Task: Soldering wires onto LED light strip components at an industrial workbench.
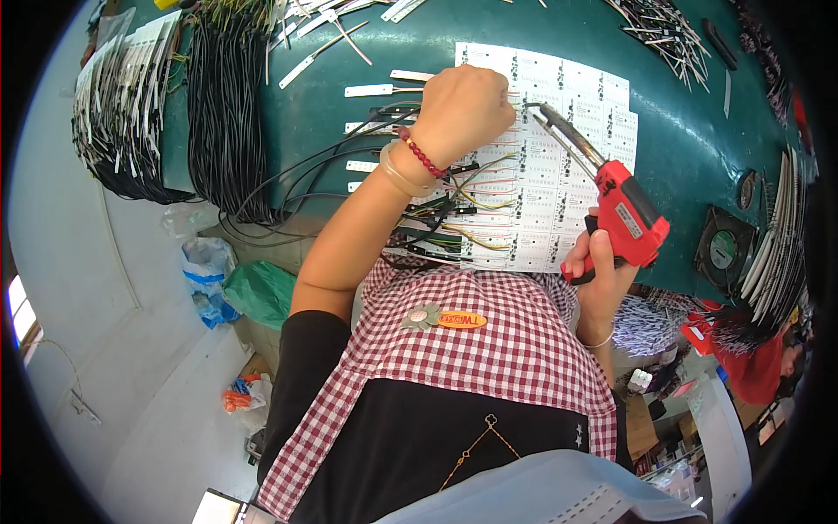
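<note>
- Right hand [611, 278] grasps red soldering gun [632, 218], right of centre.
- Left hand [463, 105], upper centre: curled; grip contents hidden.
- White circuit boards [567, 205], centre: lower rows appear wired; upper rows likely remain.

Pale wall [113, 288], green table [685, 148], bright light patch [21, 307]

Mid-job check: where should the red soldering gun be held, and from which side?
Probably by the grip behind the black trigger, coming from the near right, as the right hand has it. The red soldering gun points its metal front end far and left over the white boards, so the fingers are best wrapped low, away from that tip.
</note>
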### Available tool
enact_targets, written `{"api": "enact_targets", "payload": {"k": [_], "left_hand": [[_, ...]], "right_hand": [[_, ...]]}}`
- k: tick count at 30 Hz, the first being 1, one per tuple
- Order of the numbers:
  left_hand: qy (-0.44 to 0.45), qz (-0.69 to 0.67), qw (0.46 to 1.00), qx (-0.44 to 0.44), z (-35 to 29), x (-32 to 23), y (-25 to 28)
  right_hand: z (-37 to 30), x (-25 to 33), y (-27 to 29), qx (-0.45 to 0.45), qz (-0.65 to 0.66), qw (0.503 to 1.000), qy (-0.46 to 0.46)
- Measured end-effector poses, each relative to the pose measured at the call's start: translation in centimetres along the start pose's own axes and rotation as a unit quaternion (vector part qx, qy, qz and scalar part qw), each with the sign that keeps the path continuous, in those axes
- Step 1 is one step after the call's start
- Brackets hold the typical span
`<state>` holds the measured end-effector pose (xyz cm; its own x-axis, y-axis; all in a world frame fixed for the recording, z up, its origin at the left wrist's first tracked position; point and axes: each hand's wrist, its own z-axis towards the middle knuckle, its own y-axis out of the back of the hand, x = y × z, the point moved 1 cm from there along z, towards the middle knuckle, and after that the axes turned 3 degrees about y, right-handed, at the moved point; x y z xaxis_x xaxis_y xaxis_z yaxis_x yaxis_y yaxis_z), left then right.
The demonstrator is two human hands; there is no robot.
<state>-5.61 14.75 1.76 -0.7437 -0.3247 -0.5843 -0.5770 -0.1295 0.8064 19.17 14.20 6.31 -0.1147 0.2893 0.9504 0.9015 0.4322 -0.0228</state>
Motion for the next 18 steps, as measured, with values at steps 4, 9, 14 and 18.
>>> {"api": "enact_targets", "payload": {"k": [4,9,14,18], "left_hand": [[-0.007,0.019,1.000,-0.006,-0.2,-0.1,0.0],[-0.039,-0.071,0.996,-0.045,-1.0,0.2,-0.3],[-0.044,-0.083,0.993,-0.066,-1.1,-0.1,-0.4],[-0.039,-0.025,0.994,-0.101,-1.1,0.0,-1.0]], "right_hand": [[0.1,0.6,-0.1,-0.036,0.028,0.999,0.011],[0.1,0.6,0.4,-0.030,0.030,0.999,0.020],[0.2,0.0,0.3,-0.014,0.007,1.000,0.003],[0.3,-0.2,0.3,-0.002,-0.003,1.000,-0.009]]}}
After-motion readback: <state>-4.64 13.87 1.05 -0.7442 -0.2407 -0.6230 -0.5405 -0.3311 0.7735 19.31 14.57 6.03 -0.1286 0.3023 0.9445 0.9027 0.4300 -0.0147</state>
